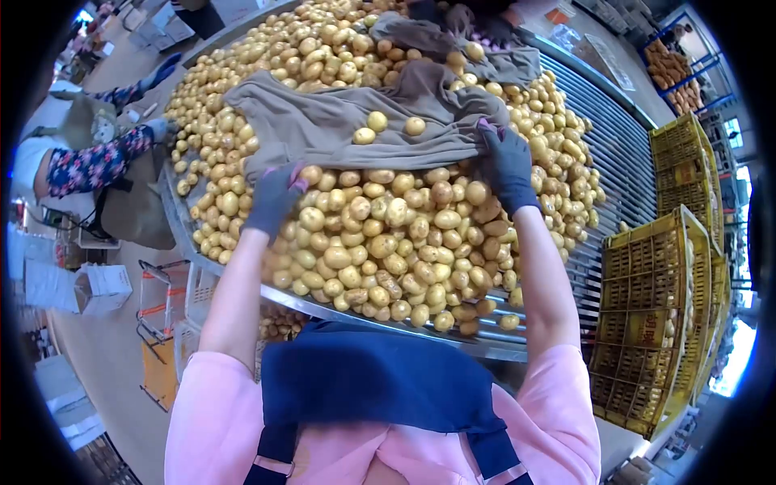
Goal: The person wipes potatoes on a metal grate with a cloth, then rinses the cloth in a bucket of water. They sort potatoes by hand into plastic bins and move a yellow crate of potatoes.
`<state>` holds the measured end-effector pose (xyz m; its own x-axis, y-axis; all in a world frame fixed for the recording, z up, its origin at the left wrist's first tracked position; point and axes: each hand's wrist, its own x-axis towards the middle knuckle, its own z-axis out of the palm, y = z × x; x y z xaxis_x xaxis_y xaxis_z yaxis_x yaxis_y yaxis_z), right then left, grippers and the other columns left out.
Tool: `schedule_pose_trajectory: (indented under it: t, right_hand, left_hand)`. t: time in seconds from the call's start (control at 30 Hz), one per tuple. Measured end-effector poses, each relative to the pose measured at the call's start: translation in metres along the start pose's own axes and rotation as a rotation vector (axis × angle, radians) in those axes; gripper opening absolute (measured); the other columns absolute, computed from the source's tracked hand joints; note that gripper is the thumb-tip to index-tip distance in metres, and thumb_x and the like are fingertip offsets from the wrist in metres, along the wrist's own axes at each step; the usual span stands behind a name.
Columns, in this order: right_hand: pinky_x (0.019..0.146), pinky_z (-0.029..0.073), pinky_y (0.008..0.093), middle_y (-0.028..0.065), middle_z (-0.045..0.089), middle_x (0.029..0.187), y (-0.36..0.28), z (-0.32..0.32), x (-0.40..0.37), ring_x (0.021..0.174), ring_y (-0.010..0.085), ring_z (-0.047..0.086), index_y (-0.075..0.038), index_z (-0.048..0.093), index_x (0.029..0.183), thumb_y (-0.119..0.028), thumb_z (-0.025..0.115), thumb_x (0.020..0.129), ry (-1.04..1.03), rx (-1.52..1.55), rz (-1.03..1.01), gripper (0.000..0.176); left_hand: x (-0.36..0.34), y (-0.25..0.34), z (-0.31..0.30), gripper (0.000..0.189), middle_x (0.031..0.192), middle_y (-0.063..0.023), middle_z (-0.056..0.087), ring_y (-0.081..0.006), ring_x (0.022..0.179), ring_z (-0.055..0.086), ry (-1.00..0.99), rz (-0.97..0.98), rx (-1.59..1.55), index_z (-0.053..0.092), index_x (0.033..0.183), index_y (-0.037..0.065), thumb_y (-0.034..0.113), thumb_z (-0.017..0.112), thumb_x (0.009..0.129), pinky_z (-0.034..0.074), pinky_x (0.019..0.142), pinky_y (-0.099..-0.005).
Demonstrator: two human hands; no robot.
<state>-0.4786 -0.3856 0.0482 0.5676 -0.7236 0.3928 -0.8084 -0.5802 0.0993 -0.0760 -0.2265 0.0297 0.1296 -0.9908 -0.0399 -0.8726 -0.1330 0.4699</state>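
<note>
A grey-brown cloth (307,121) lies spread over a large heap of potatoes (396,234), with a few potatoes resting on top of it. My left hand (277,194), in a dark glove with purple fingertips, grips the cloth's near left corner. At the cloth's right edge, my right hand (508,162), gloved the same way, pinches the fabric. Both arms reach forward over the near potatoes. A second grey cloth (517,66) lies beyond, beside a co-worker's gloved hands (493,28).
The metal sorting table (323,311) has a roller section (606,129) at the right. Yellow crates (643,323) stand at the right. Another person's patterned sleeve (101,162) reaches in from the left. An orange and grey cart (159,323) stands at lower left.
</note>
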Motion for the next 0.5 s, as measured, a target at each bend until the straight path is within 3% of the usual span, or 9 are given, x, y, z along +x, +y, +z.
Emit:
schedule_pose_trajectory:
  t: [0.03, 0.07, 0.13, 0.17, 0.23, 0.37, 0.43, 0.5]
  right_hand:
    - [0.071, 0.048, 0.0416, 0.0134, 0.056, 0.091, -0.003, 0.006, 0.008, 0.079, 0.0309, 0.058, -0.021, 0.051, 0.125, -0.013, 0.065, 0.071, 0.054, -0.076, 0.041, 0.056]
    - [0.071, 0.048, 0.0416, 0.0134, 0.056, 0.091, 0.0, 0.009, 0.017, 0.079, 0.0309, 0.058, -0.021, 0.051, 0.125, -0.013, 0.065, 0.071, 0.072, -0.063, 0.037, 0.056]
    - [0.065, 0.048, 0.0428, 0.014, 0.055, 0.089, 0.015, 0.011, 0.032, 0.076, 0.0321, 0.059, -0.019, 0.057, 0.109, -0.015, 0.063, 0.073, 0.012, 0.003, 0.121, 0.037]
    - [0.065, 0.048, 0.0437, 0.0145, 0.056, 0.089, 0.026, 0.003, 0.042, 0.079, 0.0333, 0.059, -0.016, 0.06, 0.096, -0.012, 0.06, 0.075, -0.006, 0.025, 0.121, 0.021]
    - [0.067, 0.05, 0.0425, 0.0121, 0.056, 0.089, 0.041, -0.042, 0.058, 0.078, 0.0334, 0.059, -0.014, 0.06, 0.085, -0.015, 0.059, 0.077, 0.13, 0.091, 0.121, 0.008]
    - [0.071, 0.048, 0.0399, 0.0115, 0.058, 0.095, 0.059, -0.132, 0.053, 0.084, 0.0323, 0.06, -0.014, 0.063, 0.091, -0.009, 0.059, 0.074, 0.242, 0.174, 0.059, 0.018]
    - [0.077, 0.049, 0.0351, 0.0091, 0.06, 0.103, 0.049, -0.177, 0.025, 0.091, 0.0277, 0.061, -0.016, 0.065, 0.102, -0.006, 0.064, 0.072, 0.292, 0.198, 0.116, 0.031]
    - [0.08, 0.05, 0.0304, 0.0066, 0.063, 0.1, 0.032, -0.214, -0.016, 0.094, 0.0234, 0.061, -0.015, 0.065, 0.108, 0.0, 0.063, 0.073, 0.326, 0.05, 0.145, 0.038]
  left_hand:
    - [0.006, -0.009, -0.004, 0.035, 0.094, -0.0162, 0.064, -0.033, 0.089, 0.06, 0.057, -0.045, -0.184, 0.061, 0.111, 0.011, 0.032, 0.06, 0.083, 0.046, 0.077, -0.0385]
    - [0.013, -0.022, -0.013, 0.035, 0.094, -0.0162, 0.064, -0.033, 0.089, 0.06, 0.073, -0.048, -0.169, 0.061, 0.111, 0.011, 0.032, 0.06, 0.083, 0.046, 0.077, -0.0385]
    - [0.02, -0.004, -0.067, 0.029, 0.087, -0.0102, 0.067, -0.0208, 0.08, 0.063, 0.292, -0.091, -0.137, 0.065, 0.099, 0.002, 0.027, 0.054, 0.089, 0.047, 0.074, -0.0317]
    - [0.023, -0.004, -0.089, 0.029, 0.087, -0.0088, 0.066, -0.0188, 0.08, 0.061, 0.376, -0.058, -0.193, 0.064, 0.099, 0.003, 0.028, 0.052, 0.09, 0.047, 0.074, -0.0307]
    - [0.015, 0.011, -0.13, 0.03, 0.087, -0.0073, 0.065, -0.0165, 0.081, 0.059, 0.487, -0.025, -0.263, 0.063, 0.099, 0.004, 0.029, 0.05, 0.091, 0.046, 0.075, -0.0295]
    - [-0.028, 0.069, -0.189, 0.022, 0.09, -0.0029, 0.062, -0.0114, 0.082, 0.054, 0.597, 0.031, -0.335, 0.062, 0.1, 0.007, 0.025, 0.053, 0.091, 0.043, 0.077, -0.0243]
    - [-0.063, 0.088, -0.198, 0.025, 0.094, -0.0053, 0.062, -0.0124, 0.084, 0.055, 0.767, 0.247, -0.382, 0.062, 0.103, 0.005, 0.026, 0.054, 0.091, 0.043, 0.077, -0.0247]
    - [-0.115, 0.103, -0.196, 0.027, 0.096, -0.0059, 0.062, -0.0133, 0.087, 0.056, 0.825, 0.184, -0.219, 0.062, 0.103, 0.003, 0.026, 0.054, 0.09, 0.043, 0.078, -0.0252]
